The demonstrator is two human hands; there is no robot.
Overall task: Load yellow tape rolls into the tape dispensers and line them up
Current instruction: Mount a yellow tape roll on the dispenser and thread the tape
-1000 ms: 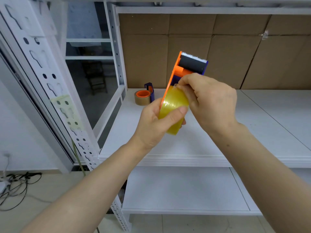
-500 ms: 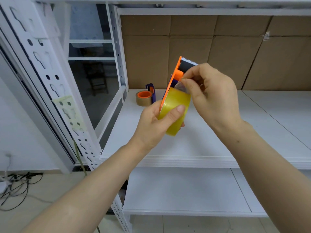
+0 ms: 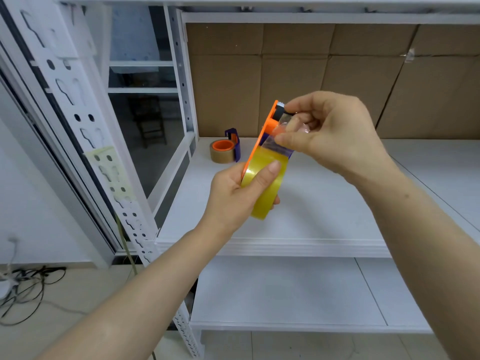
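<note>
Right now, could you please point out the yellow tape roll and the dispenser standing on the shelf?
yellow tape roll (image 3: 261, 163), head view, outer tape surface.
shelf dispenser (image 3: 223, 146), head view, orange hub.

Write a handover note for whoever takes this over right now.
Left hand grips the orange dispenser with the yellow tape roll seated on it, thumb on the roll.
Right hand pinches the free tape end, drawn up toward the roller.
Done: roll mounted; a second dispenser with a roll sits at the shelf's back left.
Left: finish threading, set this one in line beside it.
</note>
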